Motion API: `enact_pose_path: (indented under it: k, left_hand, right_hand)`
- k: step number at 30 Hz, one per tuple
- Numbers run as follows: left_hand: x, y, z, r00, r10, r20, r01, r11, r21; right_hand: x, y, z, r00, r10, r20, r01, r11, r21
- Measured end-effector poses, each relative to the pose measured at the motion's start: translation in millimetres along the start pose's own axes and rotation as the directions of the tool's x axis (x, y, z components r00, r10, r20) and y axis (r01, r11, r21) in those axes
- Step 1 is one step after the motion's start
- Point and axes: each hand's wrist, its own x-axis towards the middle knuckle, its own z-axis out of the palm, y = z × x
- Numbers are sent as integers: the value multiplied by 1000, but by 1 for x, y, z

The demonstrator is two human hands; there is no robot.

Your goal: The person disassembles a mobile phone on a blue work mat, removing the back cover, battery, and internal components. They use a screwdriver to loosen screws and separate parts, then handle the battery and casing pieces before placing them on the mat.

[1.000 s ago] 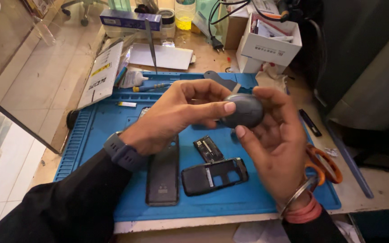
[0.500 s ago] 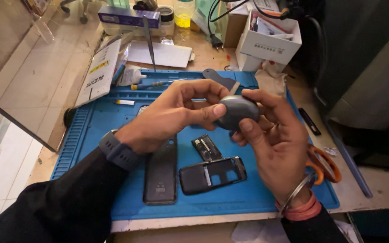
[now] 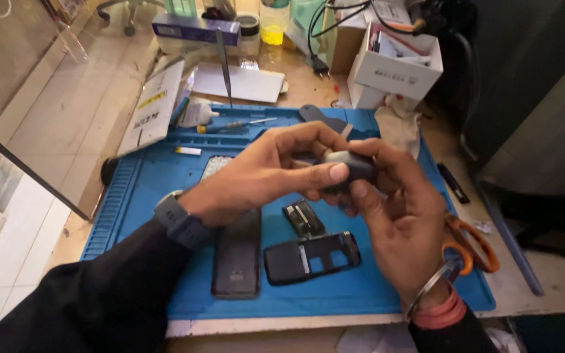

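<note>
At the centre of the frame, above the blue mat [image 3: 165, 176], the left hand [image 3: 263, 173] and right hand [image 3: 400, 222] both pinch a small dark phone part [image 3: 351, 165] (apparently mid-inspection or prying), which calls for steady, careful finger pressure along its edge.

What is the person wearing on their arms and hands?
Both arms have long black sleeves. The left hand is bare, with a dark grey wristwatch on that wrist. The right hand is bare too, with a thin silver bangle and a pinkish-red band at the wrist. No gloves and no rings show.
</note>
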Motion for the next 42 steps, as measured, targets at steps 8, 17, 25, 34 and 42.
enact_pose_path:
  k: [8,17,25,34,42]
  left_hand:
    - [-1,3,1,1000,-1,-6,1,1000,10]
    - [-1,2,1,1000,-14,6,14,1000,-6]
    - [-2,1,0,997,52,60,-49,997,-55]
    - [-2,3,1,1000,3,-1,-3,997,-78]
    - [-2,5,0,999,-30,-24,30,1000,-8]
  right_hand:
    - [-1,1,-1,1000,-7,6,7,1000,-14]
    - [0,-1,0,1000,-4,1,4,1000,-9]
    - [1,-1,-1,999,31,-11,-31,999,-8]
    - [-1,0,-3,997,57,-54,-56,998,10]
    - [0,0,-4,1000,28,-6,-28,1000,-3]
